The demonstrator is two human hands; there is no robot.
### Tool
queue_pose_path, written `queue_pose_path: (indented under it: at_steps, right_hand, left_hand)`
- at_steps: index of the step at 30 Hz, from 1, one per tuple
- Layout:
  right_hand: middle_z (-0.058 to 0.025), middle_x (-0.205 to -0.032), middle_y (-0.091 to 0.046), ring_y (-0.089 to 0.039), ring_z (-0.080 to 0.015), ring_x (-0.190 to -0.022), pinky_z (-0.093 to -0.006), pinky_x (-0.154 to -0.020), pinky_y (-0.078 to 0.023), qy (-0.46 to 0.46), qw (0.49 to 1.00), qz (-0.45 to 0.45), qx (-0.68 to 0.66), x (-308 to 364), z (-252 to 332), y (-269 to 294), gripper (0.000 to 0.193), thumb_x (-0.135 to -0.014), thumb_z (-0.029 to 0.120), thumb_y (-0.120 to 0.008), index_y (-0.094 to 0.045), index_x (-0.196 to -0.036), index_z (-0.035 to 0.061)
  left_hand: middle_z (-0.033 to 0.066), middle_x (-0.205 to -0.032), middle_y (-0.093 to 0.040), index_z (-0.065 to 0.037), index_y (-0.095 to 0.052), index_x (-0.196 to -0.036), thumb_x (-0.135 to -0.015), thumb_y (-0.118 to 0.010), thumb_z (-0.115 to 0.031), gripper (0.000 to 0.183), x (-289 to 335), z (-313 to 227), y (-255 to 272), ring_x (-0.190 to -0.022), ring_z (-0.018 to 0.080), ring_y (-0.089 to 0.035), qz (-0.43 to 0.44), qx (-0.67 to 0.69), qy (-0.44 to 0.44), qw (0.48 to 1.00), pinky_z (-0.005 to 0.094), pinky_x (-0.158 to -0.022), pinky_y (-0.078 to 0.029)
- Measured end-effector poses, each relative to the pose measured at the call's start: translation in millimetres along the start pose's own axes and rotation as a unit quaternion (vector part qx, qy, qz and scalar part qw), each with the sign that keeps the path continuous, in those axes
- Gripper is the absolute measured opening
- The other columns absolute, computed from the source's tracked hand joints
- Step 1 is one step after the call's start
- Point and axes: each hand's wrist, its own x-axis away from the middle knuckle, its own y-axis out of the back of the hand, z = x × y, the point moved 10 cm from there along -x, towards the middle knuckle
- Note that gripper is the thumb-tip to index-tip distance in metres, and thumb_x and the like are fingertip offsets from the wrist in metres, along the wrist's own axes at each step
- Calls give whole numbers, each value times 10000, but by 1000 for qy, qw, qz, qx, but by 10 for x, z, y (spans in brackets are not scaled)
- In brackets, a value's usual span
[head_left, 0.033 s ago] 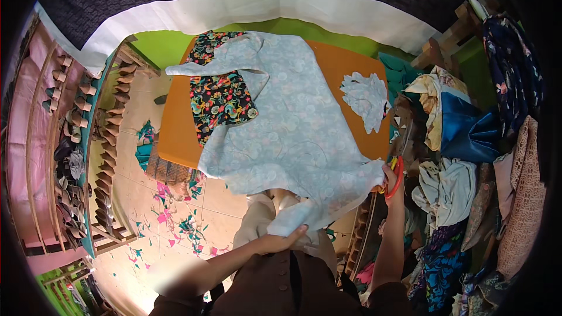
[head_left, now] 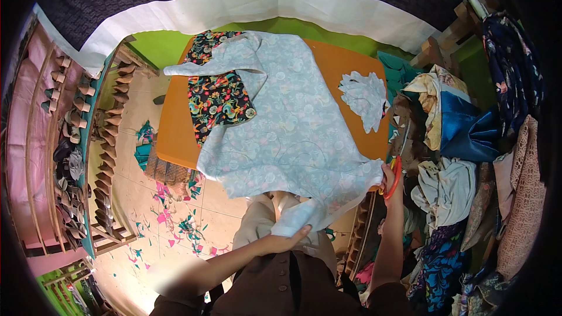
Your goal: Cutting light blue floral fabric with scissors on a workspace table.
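Observation:
A large piece of pale blue fabric (head_left: 287,111), faintly patterned, lies over the table, and its near edge hangs off toward my lap. My left hand (head_left: 291,240) is closed on a bunched, whitish fold of its near edge. At the table's right corner my right hand (head_left: 391,182) is closed round scissors (head_left: 397,169) with red-orange handles, the blades pointing away from me. The same hand also touches the fabric's right corner; its fingers are partly hidden. Black floral fabric (head_left: 219,96) shows at the left, beside and partly under the pale piece.
The orange table (head_left: 175,134) bears a crumpled pale scrap (head_left: 364,99) at the right. Wooden racks with spools or shoe-like pieces (head_left: 107,158) stand left. Piled cloth (head_left: 445,190) and a blue satin piece (head_left: 471,129) crowd the right. Colourful scraps (head_left: 190,225) litter the tiled floor.
The pale fabric has shifted very slightly left. The scissors' blades now show more plainly above my right hand; both hands stay almost in place.

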Motion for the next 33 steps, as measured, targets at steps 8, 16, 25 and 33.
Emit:
queue_pose_path:
  at_steps: [8,16,25,33]
  right_hand:
    - [-15,-615,-498,-359,-33,-367,-178,-321,-277,-66,996,-4,58,623,-176,-273,297,-813,359,-550,-432,-892,98]
    - [-6,-708,-467,-416,-49,-461,-182,-392,-321,-126,965,202,108,905,-616,-908,379,-670,94,-695,-405,-912,54]
    - [-18,-775,-436,-452,-81,-612,-223,-523,-377,-164,932,299,121,1132,-877,-994,354,-668,41,-641,-405,-931,57]
    - [-43,-871,-462,-453,-120,-793,-253,-696,-388,-81,939,266,203,1412,-1176,-859,359,-661,89,-633,-421,-947,41]
  left_hand:
    - [131,-801,-542,3,-485,-1024,-857,-414,-441,479,-382,-78,-538,-766,252,-528,95,-18,145,985,334,-696,-417]
    - [141,-918,-574,-22,-514,-1093,-810,-487,-354,437,-269,247,-391,-920,242,-537,125,-85,116,982,309,-792,-407]
    - [44,-933,-560,-87,-510,-994,-811,-528,-271,261,-74,1012,784,-910,219,-529,-118,714,26,690,372,-832,-418]
    - [-3,-719,-463,-104,-426,-853,-764,-592,-37,201,313,1267,1321,-625,116,-464,-340,426,183,818,243,-542,-412]
